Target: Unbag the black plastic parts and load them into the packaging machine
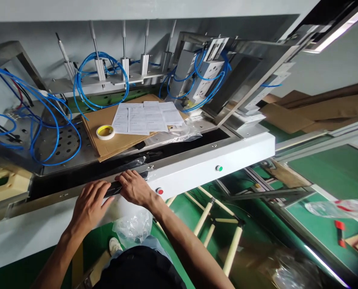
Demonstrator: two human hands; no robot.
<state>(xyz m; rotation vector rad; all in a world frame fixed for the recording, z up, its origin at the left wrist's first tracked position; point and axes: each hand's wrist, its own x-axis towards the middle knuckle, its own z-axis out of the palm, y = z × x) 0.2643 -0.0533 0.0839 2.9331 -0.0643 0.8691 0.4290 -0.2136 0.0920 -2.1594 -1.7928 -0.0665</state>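
Note:
A dark, narrow strip-like part (113, 189), partly in clear plastic, spans the gap between my hands at the machine's front edge. My left hand (90, 202) has its left end between thumb and fingers. My right hand (135, 187) is closed round it further right, and its dark end shows past the knuckles. The palms hide much of the part, so its exact kind cannot be made out. Below my hands hangs a clear plastic bag (133, 224). Just right of my right hand is a red button (160, 191) on the white front panel (191, 168).
Behind the front edge, cardboard sheets (102, 146) carry printed papers (145, 118) and a tape roll (105, 132). Blue air hoses (56, 132) loop around the metal fixtures. A green button (219, 168) sits on the panel. A cream tubular frame (204, 218) stands below right.

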